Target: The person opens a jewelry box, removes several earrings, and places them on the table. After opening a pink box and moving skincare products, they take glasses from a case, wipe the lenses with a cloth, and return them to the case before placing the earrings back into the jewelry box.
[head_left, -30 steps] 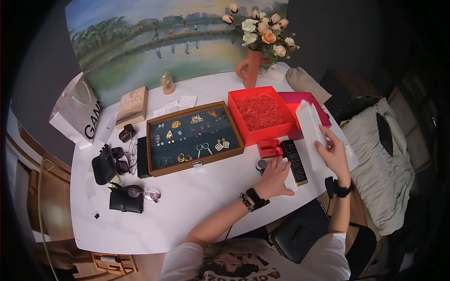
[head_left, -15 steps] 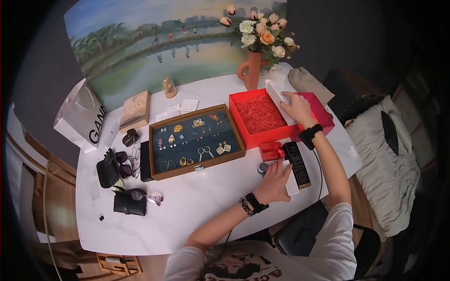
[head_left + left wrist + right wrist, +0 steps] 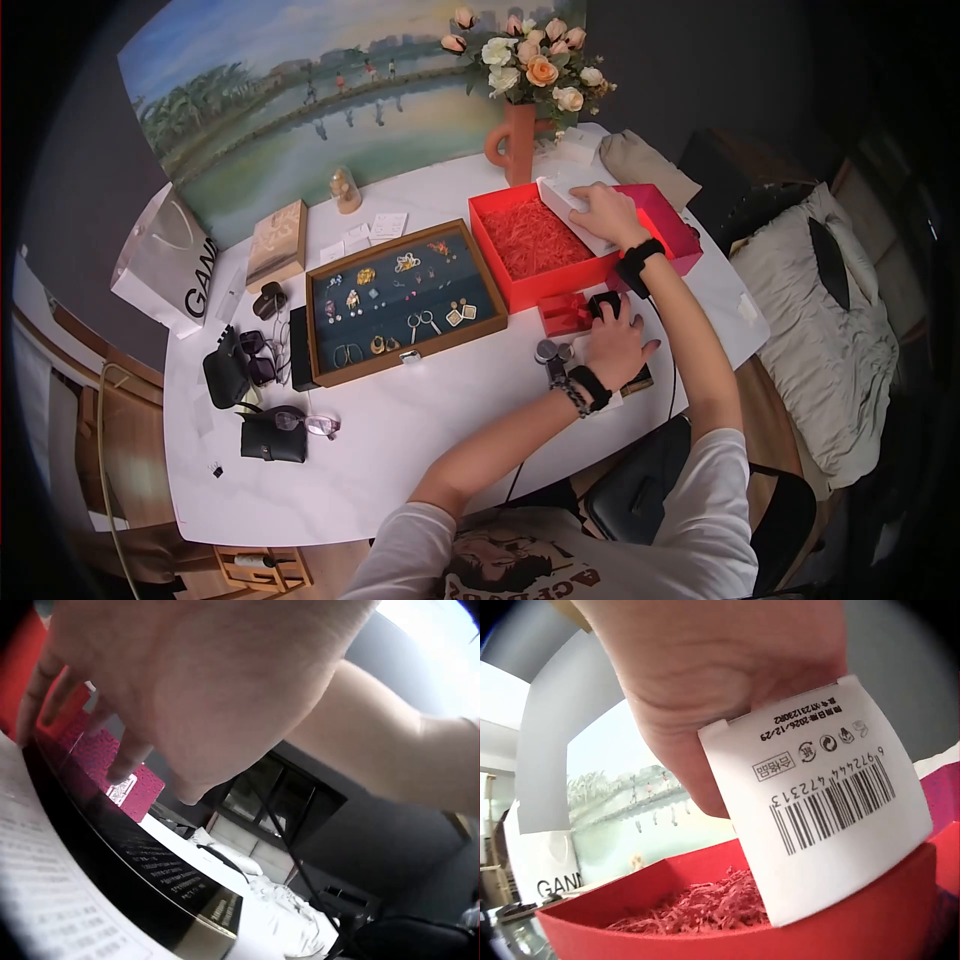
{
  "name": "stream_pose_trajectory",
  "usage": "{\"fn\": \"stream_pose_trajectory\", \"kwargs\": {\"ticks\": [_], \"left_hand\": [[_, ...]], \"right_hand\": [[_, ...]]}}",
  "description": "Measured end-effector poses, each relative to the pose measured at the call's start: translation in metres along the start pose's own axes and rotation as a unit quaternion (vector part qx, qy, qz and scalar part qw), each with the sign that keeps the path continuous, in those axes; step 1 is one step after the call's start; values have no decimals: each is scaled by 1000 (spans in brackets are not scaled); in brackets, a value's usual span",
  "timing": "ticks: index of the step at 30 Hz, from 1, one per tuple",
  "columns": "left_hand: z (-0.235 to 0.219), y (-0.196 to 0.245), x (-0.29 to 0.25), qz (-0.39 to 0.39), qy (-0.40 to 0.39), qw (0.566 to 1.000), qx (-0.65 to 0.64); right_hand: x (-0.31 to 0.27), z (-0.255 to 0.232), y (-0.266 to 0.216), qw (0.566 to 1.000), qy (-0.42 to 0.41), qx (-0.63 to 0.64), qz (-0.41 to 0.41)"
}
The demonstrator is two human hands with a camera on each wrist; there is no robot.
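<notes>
My right hand [image 3: 608,212] grips a white carton [image 3: 832,862] with a barcode on its end. The carton lies tilted along the right side of the red gift box [image 3: 560,285], its end overlapping the rim. Shredded red paper [image 3: 540,240] fills the gift box. Below, my left hand [image 3: 615,345] spreads its fingers over a slim black box [image 3: 150,855] with a gold end, fingertips at its far edge. A white printed surface [image 3: 52,907] lies alongside the black box. Just left of this hand are a small red box [image 3: 563,314] and small round grey items [image 3: 546,350].
A wooden jewellery case [image 3: 400,365] with earrings and brooches lies left of the gift box. Behind stands a vase of flowers [image 3: 518,150]. Sunglasses [image 3: 260,360], eyeglasses [image 3: 322,427] and a paper bag [image 3: 160,265] occupy the left side. A magenta box [image 3: 670,210] sits far right.
My right hand has carried the white carton from the right onto the gift box's right side. My left hand has shifted right, from the white box onto the black one.
</notes>
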State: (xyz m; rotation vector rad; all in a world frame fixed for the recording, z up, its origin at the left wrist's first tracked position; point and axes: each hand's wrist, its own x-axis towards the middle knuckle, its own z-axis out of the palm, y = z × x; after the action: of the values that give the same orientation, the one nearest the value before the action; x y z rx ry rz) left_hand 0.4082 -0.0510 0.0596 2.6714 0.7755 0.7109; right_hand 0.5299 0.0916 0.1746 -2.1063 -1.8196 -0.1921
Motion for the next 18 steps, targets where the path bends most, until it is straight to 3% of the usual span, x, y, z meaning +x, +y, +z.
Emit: {"fn": "stream_pose_trajectory", "kwargs": {"ticks": [2,5,9,11,15,17,18], "left_hand": [[6,11,9,-42,-40,998,32],[17,19,14,-61,-41,996,54],[46,6,18,-39,-15,998,48],[25,7,15,5,-13,999,-35],[-15,24,-3,64,30,994,-78],[-37,32,-25,99,-1,988,-114],[-55,35,-36,110,-22,986,-126]], "right_hand": [[6,4,2,999,-46,1,21],[14,20,8,999,-28,-32,-8],[8,30,10,996,-56,-63,-30],[3,38,19,993,-55,-82,-69],[11,41,50,990,-84,-25,-108],[14,42,63,973,-153,104,-135],[12,44,67,973,-153,105,-136]]}}
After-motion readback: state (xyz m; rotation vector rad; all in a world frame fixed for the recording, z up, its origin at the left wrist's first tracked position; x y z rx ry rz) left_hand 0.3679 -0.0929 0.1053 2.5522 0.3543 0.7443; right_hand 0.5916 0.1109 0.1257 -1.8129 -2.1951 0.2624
